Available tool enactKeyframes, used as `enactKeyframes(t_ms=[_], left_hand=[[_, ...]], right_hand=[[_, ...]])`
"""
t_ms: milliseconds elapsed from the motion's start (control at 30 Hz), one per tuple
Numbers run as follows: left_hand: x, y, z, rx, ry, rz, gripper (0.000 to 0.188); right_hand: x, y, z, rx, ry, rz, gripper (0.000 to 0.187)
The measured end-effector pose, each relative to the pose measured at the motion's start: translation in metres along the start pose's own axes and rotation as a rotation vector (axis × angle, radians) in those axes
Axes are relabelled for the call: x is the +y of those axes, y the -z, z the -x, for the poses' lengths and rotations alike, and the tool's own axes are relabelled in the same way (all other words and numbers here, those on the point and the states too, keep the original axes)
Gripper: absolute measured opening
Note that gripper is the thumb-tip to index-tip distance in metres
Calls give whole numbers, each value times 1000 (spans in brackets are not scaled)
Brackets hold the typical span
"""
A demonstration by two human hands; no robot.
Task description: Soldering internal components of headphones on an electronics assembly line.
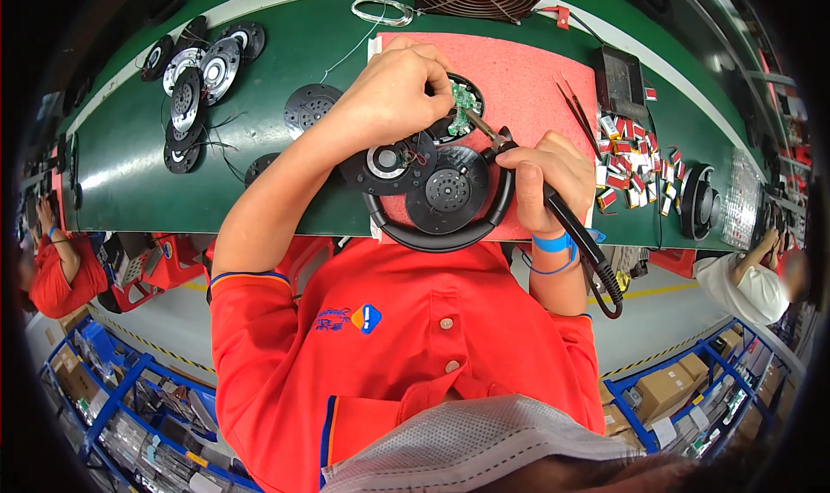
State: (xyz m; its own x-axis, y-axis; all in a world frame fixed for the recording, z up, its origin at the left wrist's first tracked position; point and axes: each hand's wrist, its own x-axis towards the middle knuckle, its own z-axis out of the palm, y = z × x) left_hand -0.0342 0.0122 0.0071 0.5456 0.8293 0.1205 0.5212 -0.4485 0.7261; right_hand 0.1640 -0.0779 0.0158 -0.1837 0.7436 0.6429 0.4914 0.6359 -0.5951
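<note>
Right hand (551,178) clamps a soldering iron (569,223), its tip at the green circuit board (464,100) in a black cup (443,132); the left hand (399,95) reaches the board, its hold unclear. Beneath lies a pink mat (540,82), batteries (635,166) to its right on the table (290,52).

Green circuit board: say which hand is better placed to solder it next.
Probably the right hand: it holds the soldering iron, tip close to the green board; the left hand is beside it.

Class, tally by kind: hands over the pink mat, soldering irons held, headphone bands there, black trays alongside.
Bare left hand, bare right hand: 2
Black-handled soldering iron: 1
Curved black headphone band: 1
Open black rectangular tray: 1
Total: 5
</note>
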Motion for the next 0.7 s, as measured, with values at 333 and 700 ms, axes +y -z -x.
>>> enactKeyframes(t_ms=[333,700], left_hand=[[2,0,-2,-11,-47,-82,11],[0,-1,-2,-10,-66,-98,11]], right_hand=[[0,-1,-1,-11,6,8,25],[1,1,0,23,13,-29,22]])
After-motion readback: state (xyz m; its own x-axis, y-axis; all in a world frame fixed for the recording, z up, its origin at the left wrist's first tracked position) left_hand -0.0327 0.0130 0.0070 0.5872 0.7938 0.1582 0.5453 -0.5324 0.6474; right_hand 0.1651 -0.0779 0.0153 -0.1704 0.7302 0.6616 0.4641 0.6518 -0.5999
